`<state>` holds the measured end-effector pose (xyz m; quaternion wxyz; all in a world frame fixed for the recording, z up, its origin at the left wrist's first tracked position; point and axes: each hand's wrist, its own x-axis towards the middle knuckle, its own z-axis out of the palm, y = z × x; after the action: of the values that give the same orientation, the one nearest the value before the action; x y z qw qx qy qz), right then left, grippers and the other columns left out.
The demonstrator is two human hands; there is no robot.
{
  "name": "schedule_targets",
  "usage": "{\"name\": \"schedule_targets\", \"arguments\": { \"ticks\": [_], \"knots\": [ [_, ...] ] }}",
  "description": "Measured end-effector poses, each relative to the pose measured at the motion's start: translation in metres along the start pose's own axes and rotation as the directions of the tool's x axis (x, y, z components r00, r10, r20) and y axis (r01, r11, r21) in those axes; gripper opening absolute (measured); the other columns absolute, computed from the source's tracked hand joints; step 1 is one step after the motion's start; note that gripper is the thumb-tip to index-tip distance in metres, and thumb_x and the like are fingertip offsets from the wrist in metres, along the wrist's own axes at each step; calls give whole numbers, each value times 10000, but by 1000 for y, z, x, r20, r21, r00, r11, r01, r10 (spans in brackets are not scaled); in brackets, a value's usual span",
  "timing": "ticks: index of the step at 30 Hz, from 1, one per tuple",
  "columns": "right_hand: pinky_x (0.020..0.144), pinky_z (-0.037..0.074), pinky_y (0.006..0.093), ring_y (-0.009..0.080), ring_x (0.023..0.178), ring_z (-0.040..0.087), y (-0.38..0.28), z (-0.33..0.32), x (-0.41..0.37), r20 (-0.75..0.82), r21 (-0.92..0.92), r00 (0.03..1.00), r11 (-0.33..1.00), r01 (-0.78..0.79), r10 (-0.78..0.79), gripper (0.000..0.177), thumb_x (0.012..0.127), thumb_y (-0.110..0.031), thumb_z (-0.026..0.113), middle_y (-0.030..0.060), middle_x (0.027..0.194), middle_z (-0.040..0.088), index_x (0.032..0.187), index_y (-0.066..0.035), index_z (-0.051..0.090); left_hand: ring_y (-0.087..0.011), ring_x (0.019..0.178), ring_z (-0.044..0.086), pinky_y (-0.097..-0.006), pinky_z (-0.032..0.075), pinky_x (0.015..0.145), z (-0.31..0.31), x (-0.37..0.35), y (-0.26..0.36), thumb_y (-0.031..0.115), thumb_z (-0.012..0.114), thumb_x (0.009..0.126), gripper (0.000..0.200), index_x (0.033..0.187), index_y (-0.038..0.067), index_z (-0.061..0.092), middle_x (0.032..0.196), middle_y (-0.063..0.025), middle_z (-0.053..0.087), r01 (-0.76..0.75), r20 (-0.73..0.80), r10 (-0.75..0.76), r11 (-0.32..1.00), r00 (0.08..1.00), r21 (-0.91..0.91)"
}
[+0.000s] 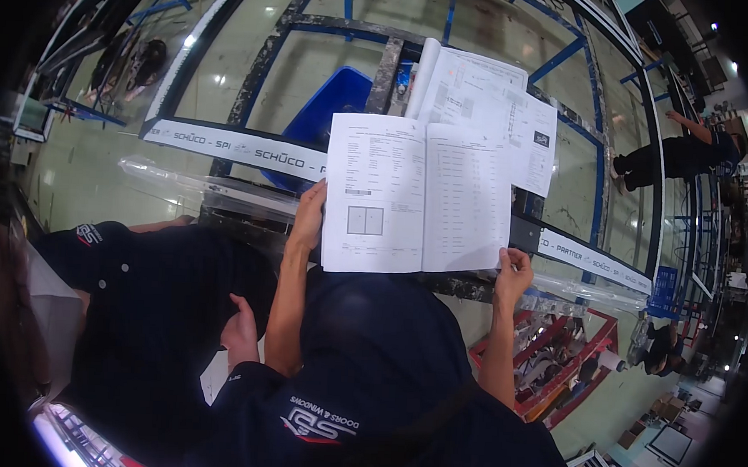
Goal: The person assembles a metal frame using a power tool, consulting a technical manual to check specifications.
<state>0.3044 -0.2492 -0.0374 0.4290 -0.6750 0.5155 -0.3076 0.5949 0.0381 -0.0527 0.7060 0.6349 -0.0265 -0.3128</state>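
Dark blue shirt sits closest. Up at 12 o'clock, left hand and right hand pinch white printed paper sheets (9 and 5 o'clock edges). They look light, floppy, easy to tear; hold the edges.

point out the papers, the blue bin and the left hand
papers [376,192], head view, middle of the left page
blue bin [334,106], head view, its side wall
left hand [309,218], head view, back of hand

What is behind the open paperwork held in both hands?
Flipped-back pages stick out above the paperwork, a blue bin shows at its upper left, and the Schüco-labelled strip runs out either side. The strip's middle is covered.
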Motion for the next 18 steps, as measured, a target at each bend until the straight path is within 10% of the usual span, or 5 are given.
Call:
{"name": "schedule_targets", "arguments": {
  "ticks": [18],
  "knots": [
    [687,466,242,98,737,581,9,-8,-4,15,90,995,991,-96,95,132,790,-86,780,28,838,657,868,-19,697,-220,1196,499,-312,431,971,2,6,2,-43,585,882,637,1453,-9,304,1376,-184,468,-35,5,35,998,999,57]
  ]
}}
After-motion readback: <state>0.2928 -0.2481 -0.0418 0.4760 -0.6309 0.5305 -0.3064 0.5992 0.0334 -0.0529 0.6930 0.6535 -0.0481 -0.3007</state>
